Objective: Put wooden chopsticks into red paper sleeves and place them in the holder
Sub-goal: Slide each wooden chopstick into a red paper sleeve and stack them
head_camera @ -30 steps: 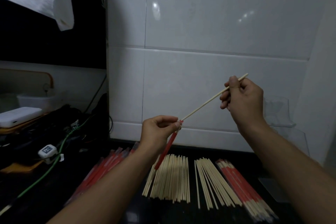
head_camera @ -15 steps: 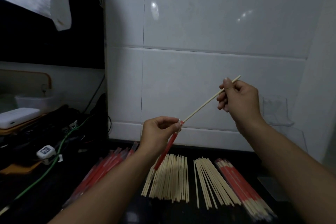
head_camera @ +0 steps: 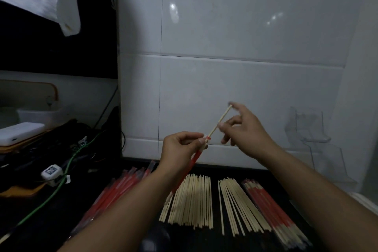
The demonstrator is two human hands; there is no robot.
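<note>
Head camera, looking down at a dark worktop [head_camera: 51,217] against a white tiled wall [head_camera: 235,77]. Near the centre, the left hand [head_camera: 180,149] pinches the mouth of a red paper sleeve [head_camera: 190,166] between thumb and fingertips; the sleeve slants down toward 7 o'clock. A wooden chopstick [head_camera: 219,120] pokes out of the sleeve toward 1 o'clock, partly inserted. The right hand [head_camera: 247,133], blurred, sits just beside the chopstick at 3 o'clock, fingers loosely spread; whether a fingertip touches the stick cannot be told. Below the hands, at 6 o'clock, lie two piles of bare chopsticks [head_camera: 190,200]. Sleeved chopsticks [head_camera: 272,206] lie at 5 o'clock, and empty red sleeves [head_camera: 114,192] at 7 o'clock. A clear plastic holder [head_camera: 313,129] stands at 3 o'clock against the wall. Cables [head_camera: 51,194] clutter 9 o'clock.
</note>
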